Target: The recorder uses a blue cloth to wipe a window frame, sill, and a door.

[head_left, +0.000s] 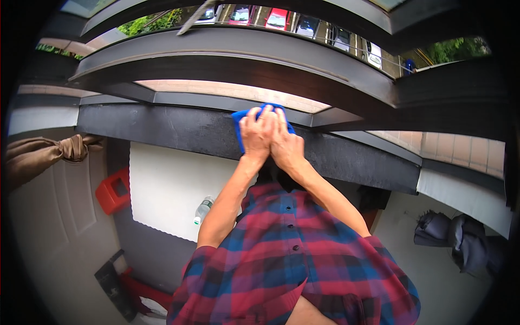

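Note:
Both hands press a blue cloth [237, 120] onto the dark sill [179, 125] at the foot of a window. My left hand [255, 131] lies on its left part, fingers bent and closed over the fabric. Tight against it, my right hand [287, 142] presses on the right part, its fingers gathered near the cloth's far edge. Most of the cloth is hidden under the two hands, with blue edges showing at the left, top and right. Damp-looking dark patches mark the sill around it.
Dark window frame bars [233, 46] cross just beyond the hands. A white tabletop [162, 184] stands below, bearing a clear plastic bottle [204, 208]. Left are a red plastic stool [115, 190] and a knotted brown curtain [70, 149]; right, a dark bundled curtain [463, 238].

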{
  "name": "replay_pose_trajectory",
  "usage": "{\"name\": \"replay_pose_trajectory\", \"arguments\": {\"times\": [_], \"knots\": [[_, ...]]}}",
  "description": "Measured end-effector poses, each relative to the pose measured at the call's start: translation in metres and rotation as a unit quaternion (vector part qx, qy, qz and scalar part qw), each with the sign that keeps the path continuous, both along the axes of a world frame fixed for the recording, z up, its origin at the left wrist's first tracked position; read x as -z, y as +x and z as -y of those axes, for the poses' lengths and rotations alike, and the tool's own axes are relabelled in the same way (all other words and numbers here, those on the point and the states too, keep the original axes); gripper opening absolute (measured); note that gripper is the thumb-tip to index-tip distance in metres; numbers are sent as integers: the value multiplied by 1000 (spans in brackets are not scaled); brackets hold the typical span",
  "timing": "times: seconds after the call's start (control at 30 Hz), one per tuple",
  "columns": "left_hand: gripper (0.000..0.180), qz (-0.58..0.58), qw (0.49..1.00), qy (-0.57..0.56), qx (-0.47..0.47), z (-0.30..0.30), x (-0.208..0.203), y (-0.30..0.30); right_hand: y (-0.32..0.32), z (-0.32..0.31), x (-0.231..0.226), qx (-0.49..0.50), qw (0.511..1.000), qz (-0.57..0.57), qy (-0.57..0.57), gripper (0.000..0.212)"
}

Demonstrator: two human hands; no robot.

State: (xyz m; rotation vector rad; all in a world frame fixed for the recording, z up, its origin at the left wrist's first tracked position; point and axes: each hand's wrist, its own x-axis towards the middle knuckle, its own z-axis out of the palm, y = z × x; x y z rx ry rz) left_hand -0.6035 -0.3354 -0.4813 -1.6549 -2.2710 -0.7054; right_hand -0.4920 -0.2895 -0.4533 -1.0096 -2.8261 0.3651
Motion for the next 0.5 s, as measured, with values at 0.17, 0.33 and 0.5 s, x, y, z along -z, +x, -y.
{"name": "replay_pose_trajectory", "arguments": {"times": [0.17, 0.33, 0.5], "knots": [[31, 90, 993, 23, 68, -16, -11, 49, 56, -8, -5, 47, 997, 15, -58, 78], [33, 108, 994, 21, -5, -1, -8, 21, 19, -18, -2, -33, 998, -18, -40, 71], [34, 64, 990, 7, -125, 29, -4, -51, -68, -5, 1, -137, 988, -53, -36, 68]]}}
